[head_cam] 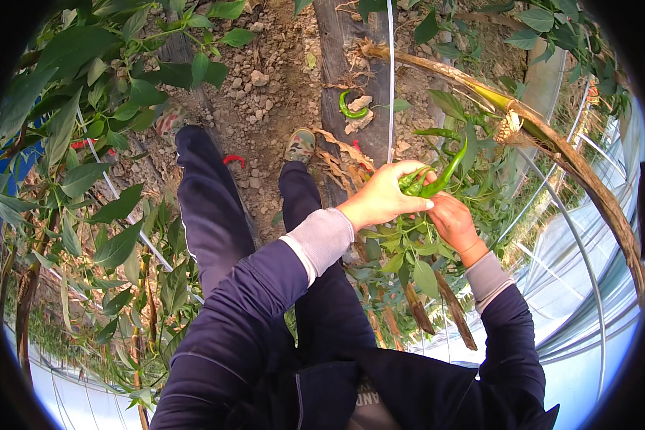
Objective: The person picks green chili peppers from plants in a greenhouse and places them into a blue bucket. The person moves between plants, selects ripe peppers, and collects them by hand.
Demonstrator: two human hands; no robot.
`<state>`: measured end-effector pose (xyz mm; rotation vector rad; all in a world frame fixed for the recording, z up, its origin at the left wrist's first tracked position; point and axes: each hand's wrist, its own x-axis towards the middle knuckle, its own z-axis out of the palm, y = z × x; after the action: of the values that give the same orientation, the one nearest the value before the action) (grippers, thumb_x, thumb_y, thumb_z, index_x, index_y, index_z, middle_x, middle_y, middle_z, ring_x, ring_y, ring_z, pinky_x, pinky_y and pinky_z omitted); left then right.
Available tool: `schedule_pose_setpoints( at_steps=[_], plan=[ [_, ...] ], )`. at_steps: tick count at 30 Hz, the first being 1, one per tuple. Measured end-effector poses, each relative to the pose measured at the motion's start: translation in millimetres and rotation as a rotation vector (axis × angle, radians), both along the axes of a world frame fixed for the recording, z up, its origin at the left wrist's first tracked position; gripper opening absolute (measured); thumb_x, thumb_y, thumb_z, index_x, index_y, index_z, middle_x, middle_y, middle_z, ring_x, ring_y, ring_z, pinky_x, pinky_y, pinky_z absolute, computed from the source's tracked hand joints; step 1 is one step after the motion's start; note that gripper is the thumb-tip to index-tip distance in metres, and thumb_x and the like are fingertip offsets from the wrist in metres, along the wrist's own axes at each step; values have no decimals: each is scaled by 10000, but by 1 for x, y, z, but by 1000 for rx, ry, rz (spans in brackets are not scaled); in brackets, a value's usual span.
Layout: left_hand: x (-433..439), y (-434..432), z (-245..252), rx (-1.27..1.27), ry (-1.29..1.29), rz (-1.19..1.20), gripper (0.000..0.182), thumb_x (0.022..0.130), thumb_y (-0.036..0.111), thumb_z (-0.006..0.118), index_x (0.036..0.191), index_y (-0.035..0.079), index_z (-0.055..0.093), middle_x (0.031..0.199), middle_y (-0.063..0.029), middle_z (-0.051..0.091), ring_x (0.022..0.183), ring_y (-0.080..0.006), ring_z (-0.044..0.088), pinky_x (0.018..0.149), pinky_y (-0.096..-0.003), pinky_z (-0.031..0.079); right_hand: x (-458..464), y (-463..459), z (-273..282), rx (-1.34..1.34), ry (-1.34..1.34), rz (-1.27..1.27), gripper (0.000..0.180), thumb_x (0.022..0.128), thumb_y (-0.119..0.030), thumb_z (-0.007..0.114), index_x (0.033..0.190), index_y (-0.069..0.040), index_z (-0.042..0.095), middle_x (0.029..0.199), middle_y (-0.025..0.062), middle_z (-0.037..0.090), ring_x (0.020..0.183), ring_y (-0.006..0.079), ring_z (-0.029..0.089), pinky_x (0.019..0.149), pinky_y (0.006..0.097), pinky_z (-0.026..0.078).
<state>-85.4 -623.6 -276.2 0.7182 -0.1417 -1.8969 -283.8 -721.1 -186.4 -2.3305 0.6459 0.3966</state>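
Note:
Several green chili peppers (447, 173) are gathered in my left hand (391, 192), its thumb across them and one long pepper pointing up and to the right. My right hand (454, 221) is just below and to the right, touching the left at the fingertips among the pepper plant's leaves (424, 277). Whether its curled fingers grip a stem or a pepper cannot be seen. Another green pepper (435, 133) shows above my hands near the foliage. Farther up, a curved green pepper (349, 107) lies on the ground beside a clod.
Leafy pepper plants (107, 215) line the left side. A dry corn stalk (559, 145) arches over the right, in front of plastic sheeting (564, 247) and a thin metal hoop (586, 258). A white string (391, 80) runs down beside my hands. A red pepper (234, 159) lies on the soil between my legs.

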Motion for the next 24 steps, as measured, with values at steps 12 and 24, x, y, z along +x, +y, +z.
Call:
schedule_pose_setpoints(
  at_steps=[12, 24],
  plan=[
    [54, 8, 29, -177, -471, 132, 151, 782, 3, 689, 871, 64, 584, 915, -73, 575, 929, -251, 618, 855, -371, 487, 45, -4, -28, -220, -5, -135, 149, 856, 34, 706, 985, -27, 661, 930, 107, 724, 874, 300, 724, 982, 450, 583],
    [114, 26, -8, 301, 180, 504, 264, 867, -113, 666, 978, 91, 542, 991, 9, 555, 1013, -166, 640, 982, -359, 524, 29, -29, -7, -118, 42, -273, 161, 893, 80, 654, 1024, -15, 649, 1073, 130, 758, 1045, 316, 735, 1037, 431, 540]
  ],
)
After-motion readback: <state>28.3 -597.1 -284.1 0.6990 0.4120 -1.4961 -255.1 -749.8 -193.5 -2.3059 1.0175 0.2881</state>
